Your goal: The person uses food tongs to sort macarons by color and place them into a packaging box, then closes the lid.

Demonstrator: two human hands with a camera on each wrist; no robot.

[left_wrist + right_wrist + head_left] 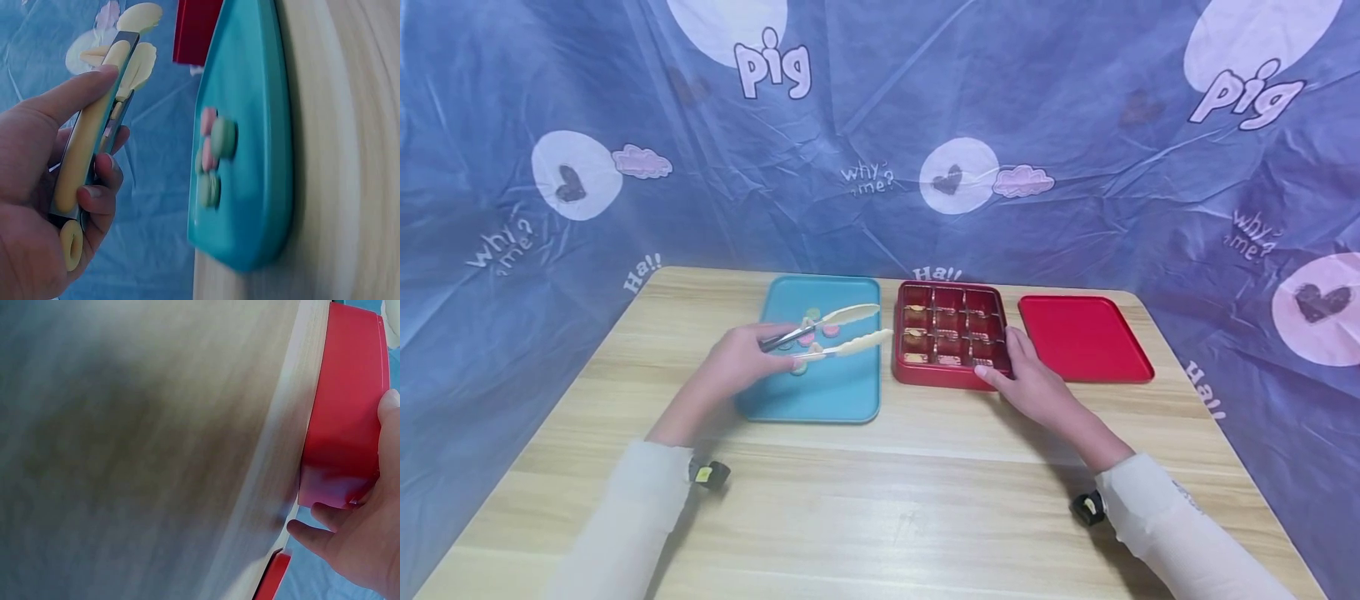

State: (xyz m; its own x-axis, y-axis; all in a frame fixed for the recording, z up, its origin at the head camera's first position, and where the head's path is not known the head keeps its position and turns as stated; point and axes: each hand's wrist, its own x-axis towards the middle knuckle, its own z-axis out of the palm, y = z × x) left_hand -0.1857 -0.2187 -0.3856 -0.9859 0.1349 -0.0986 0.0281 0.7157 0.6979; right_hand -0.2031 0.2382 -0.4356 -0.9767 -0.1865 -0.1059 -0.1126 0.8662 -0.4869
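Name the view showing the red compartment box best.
Head: it alone looks down into the red compartment box. Left wrist catches just a bit of its outside; right wrist shows only its outside, partly behind the right hand.

On the tabletop (880, 500), a tray (823, 400) lies left, a compartmented box (936, 377) in the middle and a lid (1086, 337) right. Macarons (223, 138) sit on the tray; above it, tongs (850, 314) lie in the left hand (741, 358), tips near the box. The right hand (1036, 385) is at the box's right front corner. A curtain (820, 225) hangs behind.
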